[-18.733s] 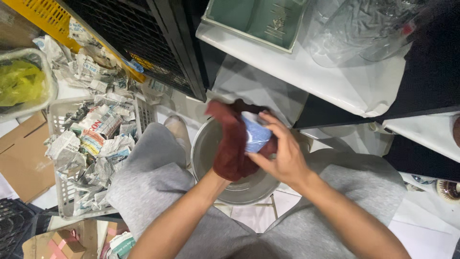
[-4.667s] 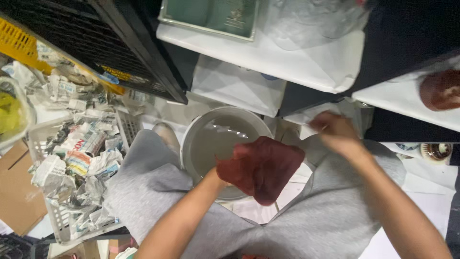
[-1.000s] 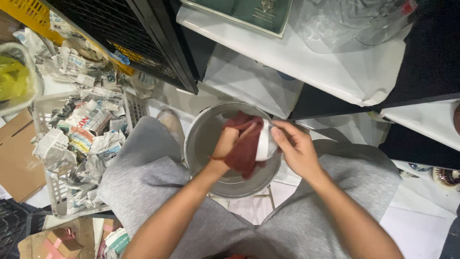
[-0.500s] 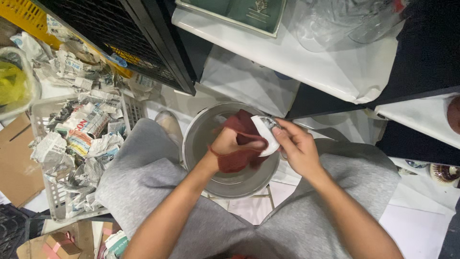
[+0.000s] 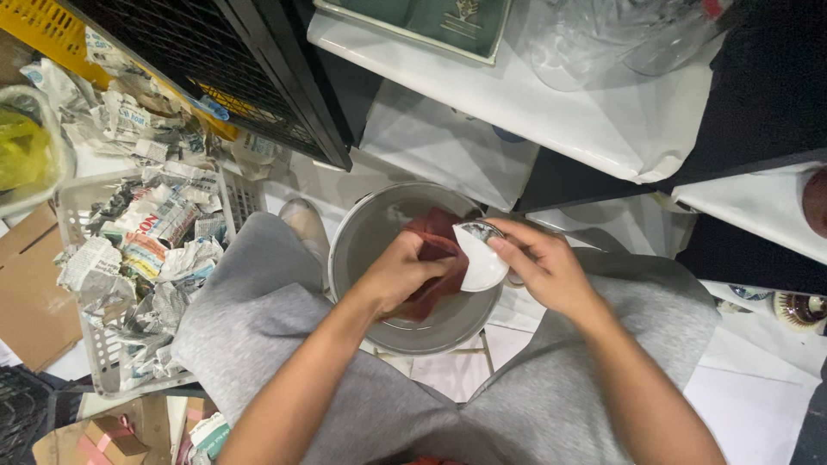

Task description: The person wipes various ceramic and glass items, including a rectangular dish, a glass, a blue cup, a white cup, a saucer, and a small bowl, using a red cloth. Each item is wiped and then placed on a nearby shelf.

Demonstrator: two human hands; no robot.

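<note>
Left hand [image 5: 398,277]: curled shut around a dark red cloth [image 5: 435,258], knuckles up, pressing the cloth against the white dish.

Right hand [image 5: 541,269]: fingers closed on a small white dish [image 5: 479,258], pinching it at the rim, thumb side toward the cloth.

Where the dish sits: up in the air over the round metal basin [image 5: 379,232], not resting in it, wedged between both hands and touching the cloth.

Basin: between the knees in grey trousers [image 5: 250,319], on the pale tiled floor; looks like a bit of water at the bottom, can't say for sure.

How the dish will probably handle: looks like glazed ceramic, so light, stiff, chip-prone, and likely slick if wet. Safest hold looks like the rim with fingers wrapped underneath, pretty much as gripped now; a one-edge pinch seems risky over a metal basin.

How the cloth will handle: soft, floppy, bunches wherever squeezed, no real grab point needed. Probably damp, hard to tell.

Left of the legs: white plastic crate [image 5: 77,258] stuffed with crumpled newspaper [image 5: 146,250], more paper piled behind it, flat cardboard [image 5: 30,293] beside it.

Up top: black wire rack [image 5: 198,60], white shelf [image 5: 551,103] with a green tray [image 5: 431,21] and some clear glassware [image 5: 594,39].

Far right: a patterned plate edge [image 5: 797,310] low down, too small to make out more.
</note>
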